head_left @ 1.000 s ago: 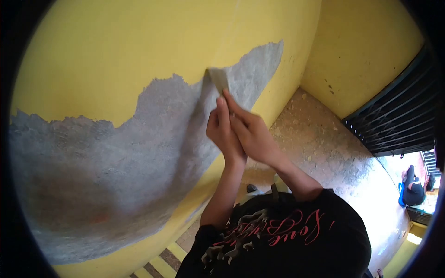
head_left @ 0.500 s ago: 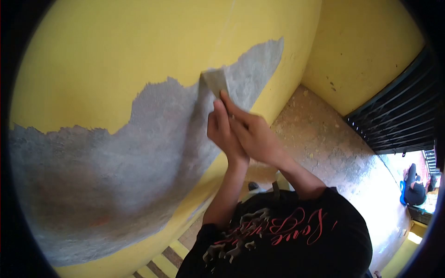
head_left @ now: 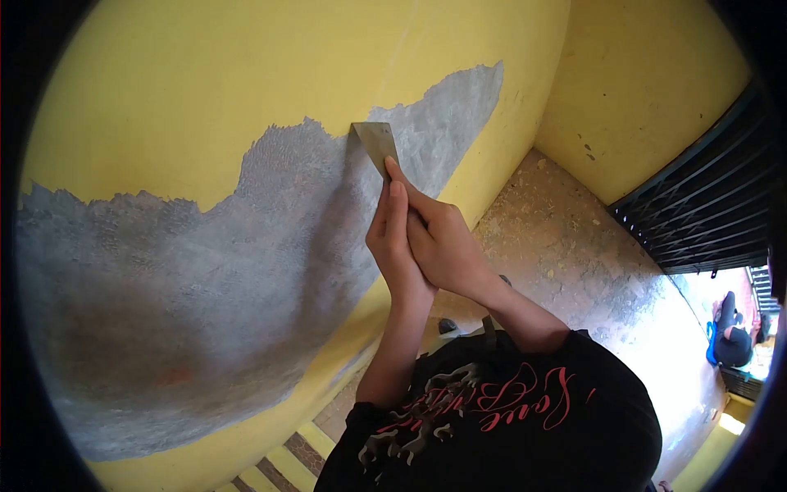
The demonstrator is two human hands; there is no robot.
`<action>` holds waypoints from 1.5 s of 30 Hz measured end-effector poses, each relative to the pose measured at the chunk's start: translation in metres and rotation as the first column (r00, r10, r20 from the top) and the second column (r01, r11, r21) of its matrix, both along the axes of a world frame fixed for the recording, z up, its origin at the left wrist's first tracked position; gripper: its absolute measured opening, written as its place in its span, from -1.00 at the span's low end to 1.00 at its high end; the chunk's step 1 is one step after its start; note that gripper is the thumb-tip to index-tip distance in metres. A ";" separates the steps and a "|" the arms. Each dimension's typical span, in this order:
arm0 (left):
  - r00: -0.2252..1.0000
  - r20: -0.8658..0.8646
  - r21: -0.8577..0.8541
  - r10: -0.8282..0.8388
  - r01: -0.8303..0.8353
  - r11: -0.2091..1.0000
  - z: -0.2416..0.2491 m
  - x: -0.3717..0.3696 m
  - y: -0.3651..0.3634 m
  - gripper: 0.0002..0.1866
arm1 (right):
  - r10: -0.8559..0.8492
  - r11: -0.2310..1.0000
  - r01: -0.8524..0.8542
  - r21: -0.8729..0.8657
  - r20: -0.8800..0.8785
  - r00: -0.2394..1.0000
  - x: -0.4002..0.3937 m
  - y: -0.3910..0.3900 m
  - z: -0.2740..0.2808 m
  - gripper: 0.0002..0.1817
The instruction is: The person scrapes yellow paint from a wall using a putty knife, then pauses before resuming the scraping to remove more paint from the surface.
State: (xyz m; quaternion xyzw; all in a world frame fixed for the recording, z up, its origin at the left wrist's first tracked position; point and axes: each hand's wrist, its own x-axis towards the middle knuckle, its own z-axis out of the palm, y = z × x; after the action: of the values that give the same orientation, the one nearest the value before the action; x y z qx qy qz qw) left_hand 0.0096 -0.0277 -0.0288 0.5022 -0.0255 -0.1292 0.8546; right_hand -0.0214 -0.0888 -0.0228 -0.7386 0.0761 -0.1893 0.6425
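Note:
A putty knife or scraper (head_left: 376, 144) with a flat metal blade has its wide edge against the wall, where yellow paint (head_left: 197, 107) meets a bare grey patch (head_left: 270, 221). My right hand (head_left: 449, 246) is closed round the tool, with its index finger stretched along the blade. My left hand (head_left: 402, 250) is pressed against the right one, thumb pointing up, and wraps the same tool from the left. Both hands hide the handle. The grey patch has a ragged upper border and spreads to the left and below the blade.
Brown floor (head_left: 557, 221) with scattered flakes lies right of the wall. A dark folding metal gate (head_left: 697, 180) stands at the right, with another person (head_left: 730, 336) sitting beyond it. Yellow-edged slats (head_left: 287, 459) show at lower left.
The blade has shifted slightly left and looks sharper than before. My hands are pressed closer together on the tool. The view has tilted a little, so the patch's left part sits higher.

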 end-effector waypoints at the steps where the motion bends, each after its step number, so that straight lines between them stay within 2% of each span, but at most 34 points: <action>1: 1.000 -0.001 0.002 -0.029 0.029 1.000 0.001 0.004 0.000 -0.63 | -0.015 1.000 0.015 -0.023 0.018 1.000 0.001 0.000 -0.001 -0.47; 4: 0.998 -0.012 0.015 -0.057 0.057 0.998 0.010 0.008 -0.004 -0.65 | -0.057 0.998 0.057 0.034 0.010 0.998 0.005 0.001 0.003 -0.46; 8: 0.997 -0.034 -0.018 -0.071 0.071 0.997 0.001 0.012 0.000 -0.68 | -0.018 1.000 0.018 -0.003 -0.042 0.999 0.007 -0.003 0.002 -0.44; 10: 0.994 -0.035 -0.018 -0.106 0.106 0.994 0.002 0.012 -0.002 -0.68 | -0.086 0.996 0.086 -0.022 0.025 0.996 0.002 0.001 0.005 -0.44; 11: 0.998 -0.037 -0.032 -0.052 0.051 0.998 0.003 0.015 -0.006 -0.68 | -0.090 0.996 0.091 -0.022 0.032 0.995 0.008 0.000 0.003 -0.44; 13: 0.999 -0.051 -0.046 0.006 -0.008 0.999 0.001 0.012 -0.003 -0.67 | -0.019 0.999 0.021 -0.037 0.043 0.999 0.018 -0.003 -0.007 -0.44; 14: 0.999 -0.027 -0.011 -0.037 0.037 0.999 0.002 0.013 0.002 -0.67 | -0.021 0.999 0.022 -0.036 0.041 0.999 0.015 0.000 -0.008 -0.44; 16: 0.996 0.011 0.025 -0.091 0.091 0.996 0.004 0.019 0.000 -0.67 | -0.129 0.991 0.133 -0.026 0.117 0.985 0.013 0.007 -0.004 -0.42; 18: 0.997 0.064 -0.004 0.043 -0.043 0.999 -0.003 0.028 -0.010 -0.70 | -0.152 0.988 0.153 0.000 0.108 0.982 0.028 0.000 -0.006 -0.42; 19: 0.998 0.041 0.027 -0.048 0.047 0.999 0.001 0.038 -0.011 -0.71 | -0.178 0.984 0.177 0.020 0.100 0.979 0.032 -0.002 -0.004 -0.42; 20: 0.998 0.038 0.023 -0.044 0.043 0.999 0.003 0.037 -0.006 -0.71 | -0.174 0.985 0.173 0.016 0.098 0.980 0.029 0.001 -0.002 -0.42; 22: 0.984 0.088 0.065 -0.157 0.151 0.986 0.014 0.038 -0.005 -0.70 | -0.206 0.977 0.197 0.077 0.131 0.970 0.028 -0.001 0.010 -0.42; 23: 0.995 0.057 0.023 -0.086 0.085 0.996 0.010 0.029 -0.004 -0.71 | -0.131 0.991 0.128 0.031 0.132 0.983 0.022 -0.003 0.008 -0.43; 24: 0.993 0.073 0.019 -0.089 0.088 0.996 0.010 0.022 -0.008 -0.71 | -0.133 0.991 0.130 0.029 0.148 0.980 0.020 -0.005 0.004 -0.43; 26: 0.995 0.038 -0.043 0.090 -0.089 0.995 0.007 0.011 -0.015 -0.72 | -0.072 0.997 0.075 -0.035 0.069 0.995 0.016 -0.006 0.000 -0.43; 28: 0.996 -0.001 -0.046 0.086 -0.086 0.995 0.007 0.019 -0.021 -0.73 | -0.103 0.994 0.101 0.038 0.044 0.994 0.019 -0.016 0.008 -0.43; 30: 0.997 0.013 -0.018 -0.076 0.076 0.997 0.004 0.032 -0.021 -0.67 | -0.132 0.986 0.129 0.106 0.025 0.991 0.017 -0.015 0.006 -0.43; 32: 0.997 0.046 -0.074 -0.064 0.068 0.995 0.006 0.017 -0.022 -0.67 | -0.108 0.991 0.122 -0.055 0.198 0.974 0.021 -0.015 -0.012 -0.46; 33: 0.999 0.033 -0.094 0.037 -0.034 0.995 0.004 0.006 -0.022 -0.71 | -0.070 0.991 0.091 -0.096 0.204 0.976 0.017 -0.013 -0.020 -0.47; 34: 0.990 0.013 -0.106 0.139 -0.137 0.985 0.002 0.001 -0.021 -0.72 | -0.078 0.991 0.099 -0.091 0.206 0.975 0.018 -0.013 -0.017 -0.47; 36: 0.991 0.007 -0.072 0.137 -0.136 0.988 -0.005 0.011 -0.019 -0.71 | -0.080 0.997 0.079 0.003 0.037 0.996 0.014 -0.011 -0.009 -0.46; 37: 0.997 0.009 -0.038 0.071 -0.070 0.997 -0.005 0.019 -0.018 -0.70 | -0.082 0.995 0.082 0.053 0.002 0.997 0.016 -0.014 -0.004 -0.45; 39: 0.999 0.023 0.019 -0.028 0.028 0.999 0.002 0.024 -0.015 -0.69 | -0.080 0.996 0.079 0.049 0.016 0.997 0.013 -0.011 -0.002 -0.45; 40: 0.999 0.030 0.012 -0.026 0.026 1.000 0.005 0.019 -0.016 -0.69 | -0.084 0.996 0.083 0.045 0.037 0.996 0.014 -0.012 -0.001 -0.44; 42: 0.995 0.057 -0.003 0.081 -0.081 0.997 0.005 0.010 -0.020 -0.72 | -0.058 0.998 0.057 0.032 0.047 0.997 0.020 -0.017 -0.006 -0.44; 43: 0.991 0.065 0.039 0.114 -0.117 0.992 -0.001 0.015 -0.022 -0.71 | -0.026 0.999 0.025 0.028 0.034 0.999 0.019 -0.016 -0.010 -0.44; 44: 0.992 0.046 0.050 0.121 -0.123 0.991 -0.005 0.018 -0.019 -0.71 | -0.019 0.999 0.019 0.036 0.014 1.000 0.017 -0.013 -0.014 -0.44; 45: 0.999 0.029 0.068 0.039 -0.040 0.997 -0.007 0.023 -0.017 -0.68 | -0.048 0.991 0.044 0.128 0.027 0.998 0.020 -0.013 -0.013 -0.44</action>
State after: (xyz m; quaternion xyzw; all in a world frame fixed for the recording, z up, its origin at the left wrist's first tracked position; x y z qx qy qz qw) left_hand 0.0331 -0.0442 -0.0357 0.5334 -0.0231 -0.1060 0.8389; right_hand -0.0018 -0.1017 -0.0359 -0.6913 0.0956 -0.2099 0.6848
